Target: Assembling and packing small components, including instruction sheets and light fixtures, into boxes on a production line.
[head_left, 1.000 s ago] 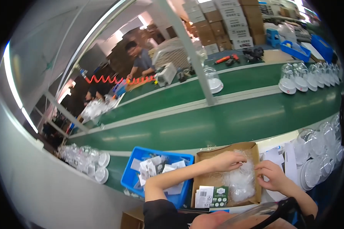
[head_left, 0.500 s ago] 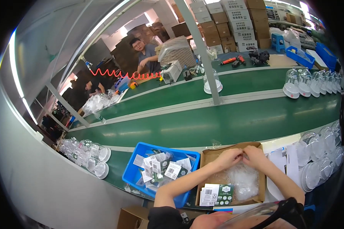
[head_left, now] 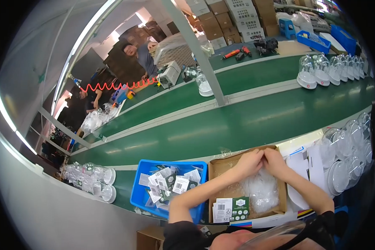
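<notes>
Left hand (head_left: 249, 161) and right hand (head_left: 275, 160) meet, pinching perhaps 1 clear plastic bag (head_left: 260, 189), hanging just below, over a cardboard box (head_left: 221, 166).

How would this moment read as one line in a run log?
left hand: meets right over cardboard box | right hand: fingers pinched, contents unclear | in box: clear plastic bags | beside: blue bin of labelled packets

— What carries it all?

— A long green conveyor belt (head_left: 246, 125) with a pale near ledge (head_left: 304, 143).

— And on the ledge?

— A blue bin (head_left: 143, 196) of small packets at the left, a shallow cardboard box (head_left: 216, 166) just beside it, and clear plastic domes (head_left: 346, 146) toward the right end.

— Further back?

— More clear domes on white bases (head_left: 316, 73) along the belt's far right edge.
</notes>
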The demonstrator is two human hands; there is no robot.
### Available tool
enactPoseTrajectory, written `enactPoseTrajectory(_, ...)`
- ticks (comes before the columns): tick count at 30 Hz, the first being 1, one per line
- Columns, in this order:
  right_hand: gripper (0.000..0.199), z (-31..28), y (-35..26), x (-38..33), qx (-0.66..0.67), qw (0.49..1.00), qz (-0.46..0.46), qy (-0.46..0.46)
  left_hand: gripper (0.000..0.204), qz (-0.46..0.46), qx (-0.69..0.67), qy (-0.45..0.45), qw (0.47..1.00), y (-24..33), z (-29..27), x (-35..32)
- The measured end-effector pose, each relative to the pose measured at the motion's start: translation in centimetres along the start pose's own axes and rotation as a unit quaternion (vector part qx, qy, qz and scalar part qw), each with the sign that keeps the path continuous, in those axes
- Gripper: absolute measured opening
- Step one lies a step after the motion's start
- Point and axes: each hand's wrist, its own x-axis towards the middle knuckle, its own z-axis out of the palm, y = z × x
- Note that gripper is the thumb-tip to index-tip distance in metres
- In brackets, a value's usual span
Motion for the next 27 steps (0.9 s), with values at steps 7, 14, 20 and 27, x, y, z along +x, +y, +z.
enactPoseTrajectory(7,0.009,-0.3,0.5,0.2,0.069,0.996,-0.016,0.051,0.015,0.025,-0.195,-0.01,0.98,-0.6,-2.1,0.7)
enactPoseTrajectory(14,0.015,-1.5,-1.4,0.7,0.224,0.972,0.03,0.056,0.014,-0.04,-0.267,0.052,0.961,-1.7,-3.0,1.5)
enactPoseTrajectory(20,0.01,-1.2,-0.4,0.8,0.32,0.935,0.076,0.131,0.022,-0.019,-0.24,-0.022,0.97,-1.4,-2.7,1.3)
enactPoseTrajectory(27,0.009,-0.9,0.8,0.9,0.349,0.916,0.066,0.187,0.014,-0.016,-0.271,-0.078,0.959,-0.2,-1.8,1.6)
